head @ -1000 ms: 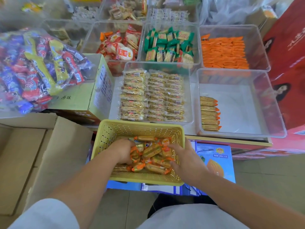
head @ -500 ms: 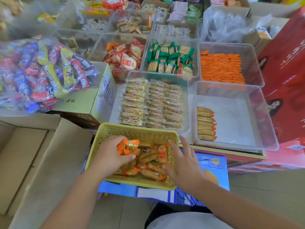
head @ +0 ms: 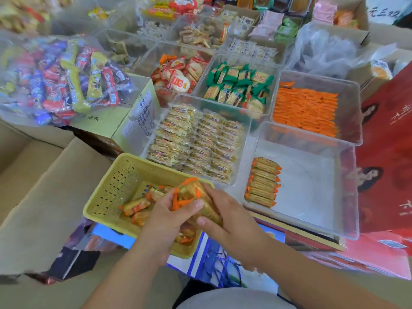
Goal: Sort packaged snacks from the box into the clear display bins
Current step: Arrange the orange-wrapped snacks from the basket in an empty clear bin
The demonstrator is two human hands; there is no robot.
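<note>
– Over the yellow basket [head: 107, 197], what do both hands hold?
– One bundle of gold-orange packets [head: 194, 192]. The left hand [head: 165, 217] grips it w/ thumb across; the right hand [head: 236, 224] curls round the other side.
– And the bin for them?
– It is the near clear bin [head: 312, 192], to the right and a bit fwd, so the right hand is nearer. At its left wall lies a row of same packets [head: 263, 181], each w/ long axis left-to-right. The bundle lies diagonal, so I think it needs a small turn first.
</note>
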